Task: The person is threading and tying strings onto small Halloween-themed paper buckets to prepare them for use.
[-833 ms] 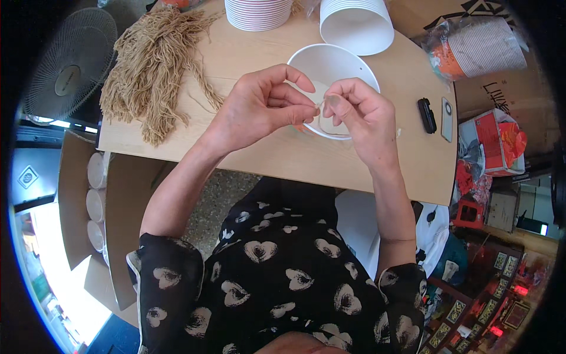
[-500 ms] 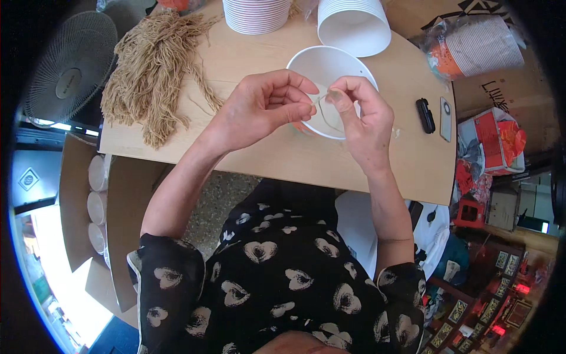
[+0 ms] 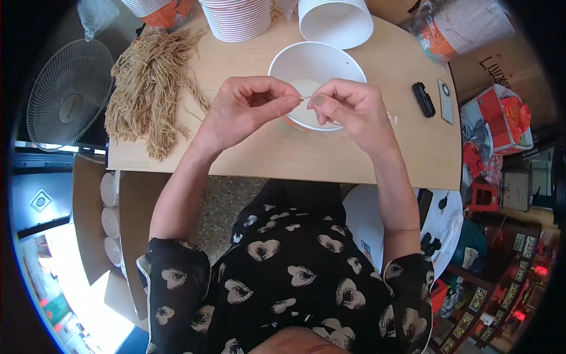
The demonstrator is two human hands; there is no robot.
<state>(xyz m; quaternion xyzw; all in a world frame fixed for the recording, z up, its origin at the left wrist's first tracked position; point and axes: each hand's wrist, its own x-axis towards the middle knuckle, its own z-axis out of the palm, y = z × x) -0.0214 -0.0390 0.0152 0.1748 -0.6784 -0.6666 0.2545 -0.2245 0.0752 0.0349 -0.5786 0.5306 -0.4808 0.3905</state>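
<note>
My left hand and my right hand meet over the near rim of a white paper bowl on the wooden table. Both pinch the ends of a short tan string, stretched between thumb and forefinger of each hand. The bowl stands upright just behind my fingers. A heap of the same tan strings lies on the table to the left of my left hand.
A stack of white bowls and another white bowl on its side sit at the back. A black object and a slim grey device lie at right. A fan stands left of the table.
My hands have come together in front of the bowl and drawn the string taut between them; before, the fingers were working over the bowl's rim.
</note>
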